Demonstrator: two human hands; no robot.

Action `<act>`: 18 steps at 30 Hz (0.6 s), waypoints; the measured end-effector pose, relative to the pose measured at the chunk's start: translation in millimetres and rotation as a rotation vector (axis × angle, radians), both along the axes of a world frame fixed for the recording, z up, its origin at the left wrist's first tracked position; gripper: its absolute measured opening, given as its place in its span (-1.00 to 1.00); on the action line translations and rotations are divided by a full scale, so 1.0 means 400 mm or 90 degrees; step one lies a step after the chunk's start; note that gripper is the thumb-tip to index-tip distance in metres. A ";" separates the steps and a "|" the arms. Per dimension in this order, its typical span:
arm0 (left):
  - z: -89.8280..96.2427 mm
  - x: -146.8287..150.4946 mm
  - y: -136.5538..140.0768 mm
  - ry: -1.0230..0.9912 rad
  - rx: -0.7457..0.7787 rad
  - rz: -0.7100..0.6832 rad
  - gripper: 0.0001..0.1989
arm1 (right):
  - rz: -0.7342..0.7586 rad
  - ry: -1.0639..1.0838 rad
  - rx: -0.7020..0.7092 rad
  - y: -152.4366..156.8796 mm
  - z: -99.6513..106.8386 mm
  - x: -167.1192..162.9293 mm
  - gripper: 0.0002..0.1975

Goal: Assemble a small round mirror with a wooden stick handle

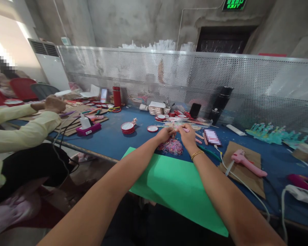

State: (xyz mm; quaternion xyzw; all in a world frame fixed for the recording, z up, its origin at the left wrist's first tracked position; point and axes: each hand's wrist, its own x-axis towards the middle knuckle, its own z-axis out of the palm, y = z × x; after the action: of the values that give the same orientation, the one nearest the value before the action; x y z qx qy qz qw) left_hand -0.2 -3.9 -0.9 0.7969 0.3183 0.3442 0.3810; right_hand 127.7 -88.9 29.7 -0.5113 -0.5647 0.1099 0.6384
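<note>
Evidently, the point of control is between the two hands, where a small pinkish piece [173, 127] is held over the table [110, 138]. Its long axis appears roughly upright, passing between the fingertips of the left hand [166, 134] and the right hand [188, 136]. Both hands are closed in a pinch on it, about equally near. Fingers cover much of it and the view is small, so I cannot certify its shape. A pink stick [186, 130] shows at the right hand's fingers, lying more nearly level; whether it is joined to the piece I cannot tell.

Directly below the grip, on the wearer's side, lies the tangle [170, 147] of coloured strands, between the wrists and a little nearer the left. Nearer the body is the green sheet [179, 191], partly under both forearms. Off to the right, nearer the right arm, the glue gun [248, 163] rests on cardboard [258, 186], handle slanting away from the hands.

Count as I find it: one piece in the grip; one tangle; one green sheet; one pink glue gun; one bracelet [197, 155], on the right wrist. Two flasks: a red flask [116, 97] and a black flask [220, 104]. Two red tins stand apart on the left: a near tin [127, 128] and a low tin [152, 128]. One co-worker's sleeve pair, yellow [25, 133], is noted at far left. Loose sticks behind the hands overlap too much to count.
</note>
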 end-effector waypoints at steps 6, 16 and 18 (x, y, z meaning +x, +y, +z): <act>0.005 0.000 -0.004 0.011 -0.019 0.018 -0.68 | -0.028 0.013 -0.017 0.002 0.000 0.007 -0.83; 0.003 -0.001 -0.003 0.010 -0.018 0.019 -0.69 | -0.037 0.001 -0.024 -0.007 0.007 0.005 -0.83; 0.001 -0.001 0.000 0.007 -0.012 0.012 -0.68 | -0.031 0.001 -0.019 -0.007 0.006 0.004 -0.83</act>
State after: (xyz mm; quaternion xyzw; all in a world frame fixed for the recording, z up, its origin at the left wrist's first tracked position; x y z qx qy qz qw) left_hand -0.5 -4.0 -0.6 0.7921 0.3309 0.3405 0.3836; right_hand 129.4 -91.8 32.1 -0.5340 -0.5502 0.1032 0.6337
